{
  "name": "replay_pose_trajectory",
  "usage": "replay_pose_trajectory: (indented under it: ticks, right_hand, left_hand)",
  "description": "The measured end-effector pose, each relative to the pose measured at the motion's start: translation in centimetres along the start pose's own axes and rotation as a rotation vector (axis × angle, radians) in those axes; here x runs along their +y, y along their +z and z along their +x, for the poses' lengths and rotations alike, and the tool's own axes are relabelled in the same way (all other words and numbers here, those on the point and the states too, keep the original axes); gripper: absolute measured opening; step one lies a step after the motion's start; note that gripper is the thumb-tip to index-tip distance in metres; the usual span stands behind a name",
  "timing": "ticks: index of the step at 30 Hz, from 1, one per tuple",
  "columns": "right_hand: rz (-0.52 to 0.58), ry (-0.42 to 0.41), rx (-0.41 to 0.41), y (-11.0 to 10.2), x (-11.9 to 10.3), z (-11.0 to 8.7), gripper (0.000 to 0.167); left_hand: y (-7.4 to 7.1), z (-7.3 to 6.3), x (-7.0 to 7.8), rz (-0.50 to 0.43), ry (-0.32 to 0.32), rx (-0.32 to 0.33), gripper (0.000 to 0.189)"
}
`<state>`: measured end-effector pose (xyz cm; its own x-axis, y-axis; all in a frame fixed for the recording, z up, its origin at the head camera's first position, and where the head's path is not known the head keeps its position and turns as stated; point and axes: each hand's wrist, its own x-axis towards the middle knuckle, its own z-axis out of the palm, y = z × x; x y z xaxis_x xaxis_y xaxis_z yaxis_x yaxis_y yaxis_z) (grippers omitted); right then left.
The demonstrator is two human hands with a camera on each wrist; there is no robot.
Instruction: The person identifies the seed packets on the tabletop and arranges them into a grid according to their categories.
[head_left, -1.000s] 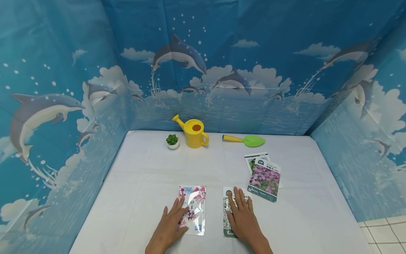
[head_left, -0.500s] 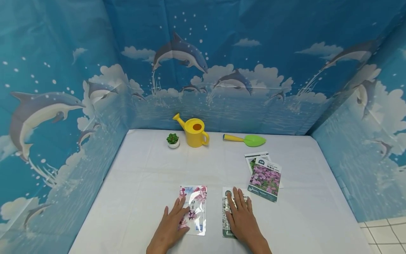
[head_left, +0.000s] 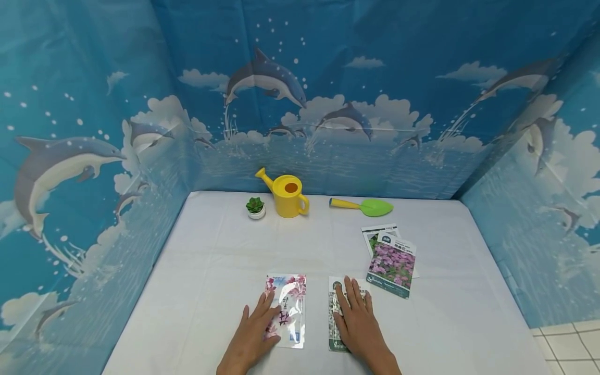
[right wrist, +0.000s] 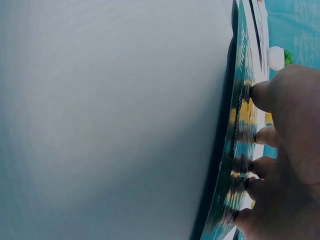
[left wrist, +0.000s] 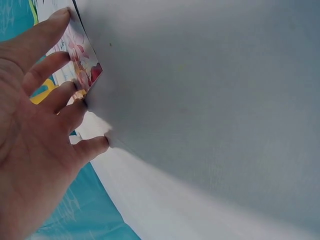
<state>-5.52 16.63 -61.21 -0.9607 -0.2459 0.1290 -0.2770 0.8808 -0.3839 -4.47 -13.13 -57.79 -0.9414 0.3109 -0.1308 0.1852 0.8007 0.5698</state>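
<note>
My left hand [head_left: 251, 333] lies with spread fingers on the left edge of a pink floral seed packet [head_left: 292, 307]. In the left wrist view the fingertips touch the packet's printed corner [left wrist: 94, 72], and the little finger reaches the tablecloth. To the right, my right hand [head_left: 360, 325] rests with extended fingers on a green-and-white seed packet [head_left: 334, 317], covering much of its picture. The right wrist view shows the fingertips pressing on that packet's glossy face [right wrist: 242, 135]. Both packets lie flat, side by side, with a gap between them.
A purple-flower packet [head_left: 392, 264] overlaps another packet [head_left: 370, 234] at the right. Along the back of the white table [head_left: 211, 250] are a potted succulent [head_left: 255, 207], a yellow watering can [head_left: 287, 200] and a green trowel [head_left: 375, 207]. Dolphin-print curtains [head_left: 328, 156] surround the table.
Between the first frame and now, the left hand and its packet shift very slightly right, and the right packet slightly left. Both hands keep the same pose; the last half second shows hardly any movement.
</note>
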Motion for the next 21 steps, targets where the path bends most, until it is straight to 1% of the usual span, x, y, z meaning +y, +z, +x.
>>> replay_pose_trajectory:
  ticks: [3, 11, 18, 21]
  right_hand:
    - [0.015, 0.01, 0.006, -0.1, 0.05, 0.11, 0.066]
    - [0.033, 0.007, 0.074, -0.05, 0.09, 0.2, 0.065]
    - [0.061, 0.045, 0.048, 0.18, 0.19, 0.31, 0.064]
    - [0.074, 0.051, 0.05, 0.15, 0.14, 0.32, 0.063]
  left_hand:
    - [-0.02, 0.02, 0.04, -0.003, 0.003, 0.007, 0.067]
    - [0.16, 0.08, 0.01, -0.014, 0.0, 0.019, 0.066]
    - [0.28, 0.2, 0.13, -0.004, -0.017, 0.011, 0.065]
    - [0.28, 0.25, 0.16, 0.002, -0.022, 0.009, 0.065]
